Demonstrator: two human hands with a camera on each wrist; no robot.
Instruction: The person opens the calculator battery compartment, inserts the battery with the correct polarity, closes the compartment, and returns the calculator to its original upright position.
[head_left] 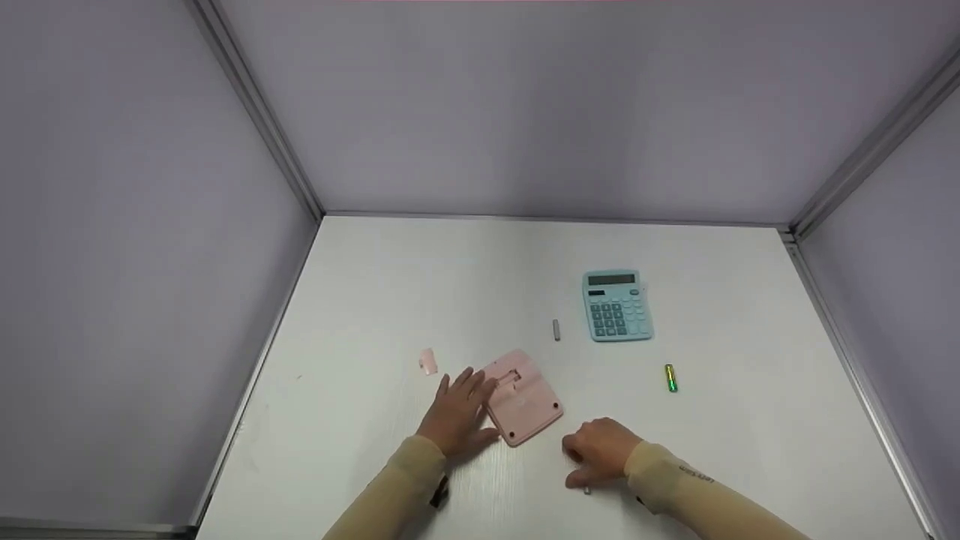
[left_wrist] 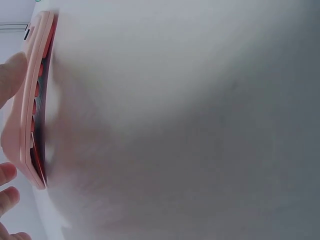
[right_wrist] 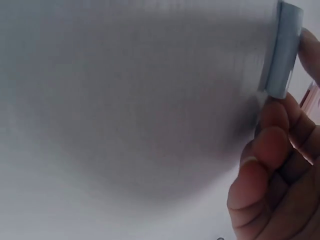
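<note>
A pink calculator (head_left: 525, 409) lies face down, its battery compartment (head_left: 509, 377) uncovered. My left hand (head_left: 459, 416) is at its left side with fingers spread, fingertips on the back and the thumb by the near edge. In the left wrist view, the calculator's rim (left_wrist: 25, 115) and key edges stand side-on beside my thumb (left_wrist: 12, 75). Right of the calculator, my right hand (head_left: 604, 450) has its fingers curled near the table. The right wrist view shows a small grey battery (right_wrist: 285, 50) between its thumb (right_wrist: 311, 52) and a fingertip at the battery's lower end.
A small pink cover (head_left: 427, 361) lies left of the calculator. Farther back are another grey battery (head_left: 556, 330) and a blue calculator (head_left: 619, 306), face up. A green and gold battery (head_left: 670, 378) lies to the right. Grey panels (head_left: 555, 112) enclose the white table (head_left: 375, 285).
</note>
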